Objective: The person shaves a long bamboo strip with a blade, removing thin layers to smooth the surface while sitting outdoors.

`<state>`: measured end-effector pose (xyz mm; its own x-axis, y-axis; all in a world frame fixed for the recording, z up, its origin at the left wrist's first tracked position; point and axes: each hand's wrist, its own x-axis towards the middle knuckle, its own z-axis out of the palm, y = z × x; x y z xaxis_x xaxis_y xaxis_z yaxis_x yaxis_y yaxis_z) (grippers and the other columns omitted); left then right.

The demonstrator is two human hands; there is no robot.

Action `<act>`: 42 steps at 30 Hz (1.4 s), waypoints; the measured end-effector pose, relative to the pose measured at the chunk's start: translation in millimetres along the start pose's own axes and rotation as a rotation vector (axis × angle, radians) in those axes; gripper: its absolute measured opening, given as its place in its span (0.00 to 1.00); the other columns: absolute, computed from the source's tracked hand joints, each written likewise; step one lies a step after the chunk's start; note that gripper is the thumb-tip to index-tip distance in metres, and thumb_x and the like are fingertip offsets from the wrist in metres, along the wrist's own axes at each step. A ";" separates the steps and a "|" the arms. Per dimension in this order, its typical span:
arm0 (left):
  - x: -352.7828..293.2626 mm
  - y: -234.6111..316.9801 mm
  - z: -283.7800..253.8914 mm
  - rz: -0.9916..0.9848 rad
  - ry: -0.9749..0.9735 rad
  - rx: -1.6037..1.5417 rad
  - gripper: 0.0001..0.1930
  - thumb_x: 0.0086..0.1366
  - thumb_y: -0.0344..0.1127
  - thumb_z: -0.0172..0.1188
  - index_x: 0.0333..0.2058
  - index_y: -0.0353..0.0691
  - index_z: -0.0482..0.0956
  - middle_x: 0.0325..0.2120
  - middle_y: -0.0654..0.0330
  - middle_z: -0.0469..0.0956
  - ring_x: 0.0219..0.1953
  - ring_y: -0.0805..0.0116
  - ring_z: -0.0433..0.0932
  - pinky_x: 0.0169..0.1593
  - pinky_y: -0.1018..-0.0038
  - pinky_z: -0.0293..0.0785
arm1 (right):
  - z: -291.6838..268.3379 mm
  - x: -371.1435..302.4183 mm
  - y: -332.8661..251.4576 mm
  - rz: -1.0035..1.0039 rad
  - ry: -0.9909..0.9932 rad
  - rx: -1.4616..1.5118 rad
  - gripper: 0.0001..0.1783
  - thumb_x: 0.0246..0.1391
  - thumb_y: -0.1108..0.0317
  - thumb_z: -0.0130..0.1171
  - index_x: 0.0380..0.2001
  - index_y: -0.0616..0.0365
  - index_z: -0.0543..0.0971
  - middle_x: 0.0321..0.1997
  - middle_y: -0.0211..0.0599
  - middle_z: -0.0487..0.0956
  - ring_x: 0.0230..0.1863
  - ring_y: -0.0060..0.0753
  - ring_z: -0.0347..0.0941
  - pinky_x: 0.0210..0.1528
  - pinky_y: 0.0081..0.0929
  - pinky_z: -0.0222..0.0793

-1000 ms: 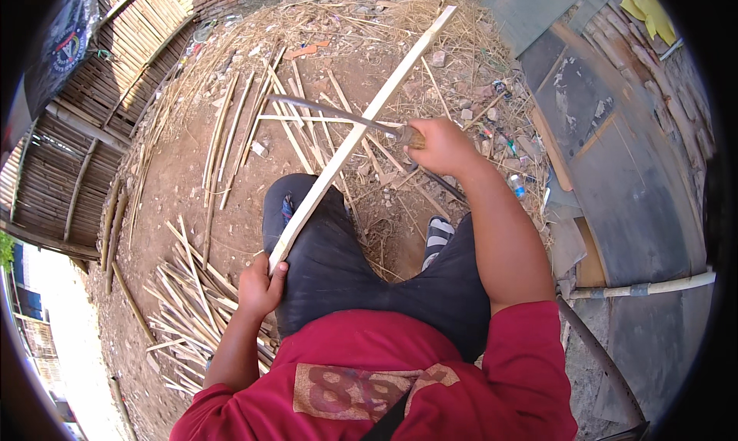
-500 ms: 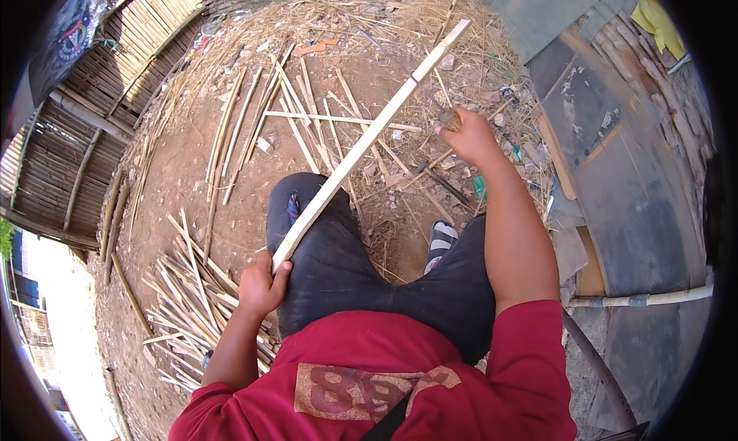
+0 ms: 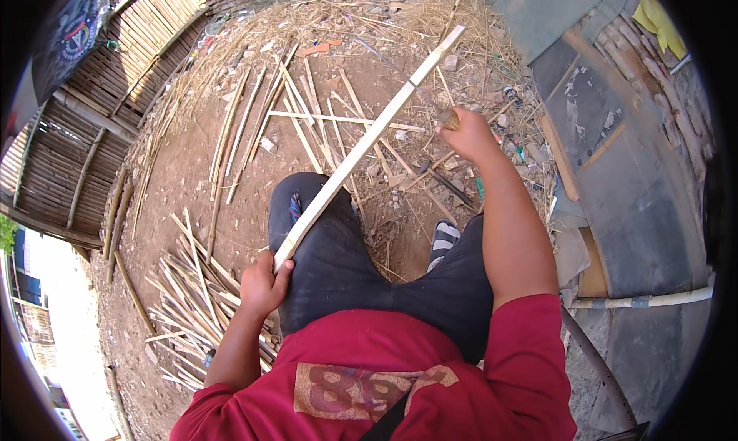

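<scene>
My left hand (image 3: 264, 285) is closed round the near end of a long, pale bamboo strip (image 3: 361, 147), beside my left thigh. The strip slants over that thigh, up and to the right, with its far end in the air. In my right hand (image 3: 470, 136) is the wooden handle of a long-bladed knife (image 3: 448, 119). Its narrow blade points up and to the left and meets the strip near the far end. Whether the edge is cutting in cannot be made out.
A heap of split strips (image 3: 188, 303) lies to my left. Several more strips (image 3: 250, 126) are scattered over the dirt ahead, among straw and rubble. Dark boards (image 3: 638, 203) line the right side; a bamboo fence (image 3: 69, 172) stands at left.
The strip's far end has dipped slightly and shifted a little left. Both hands keep their grips and have hardly moved.
</scene>
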<state>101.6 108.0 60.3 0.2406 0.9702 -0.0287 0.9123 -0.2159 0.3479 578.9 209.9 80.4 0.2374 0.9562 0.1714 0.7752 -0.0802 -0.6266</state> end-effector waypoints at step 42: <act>2.1 -1.3 -0.5 0.055 -0.001 -0.028 0.26 0.71 0.56 0.56 0.34 0.34 0.70 0.23 0.37 0.77 0.30 0.30 0.77 0.34 0.45 0.70 | -1.3 -1.0 4.8 0.124 0.034 0.026 0.25 0.52 0.57 0.71 0.48 0.64 0.81 0.37 0.52 0.85 0.40 0.54 0.83 0.46 0.42 0.76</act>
<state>100.8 110.3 60.2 0.2899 0.9570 -0.0096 0.8882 -0.2653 0.3750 583.2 208.1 78.1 0.3506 0.9293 0.1166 0.7233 -0.1896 -0.6640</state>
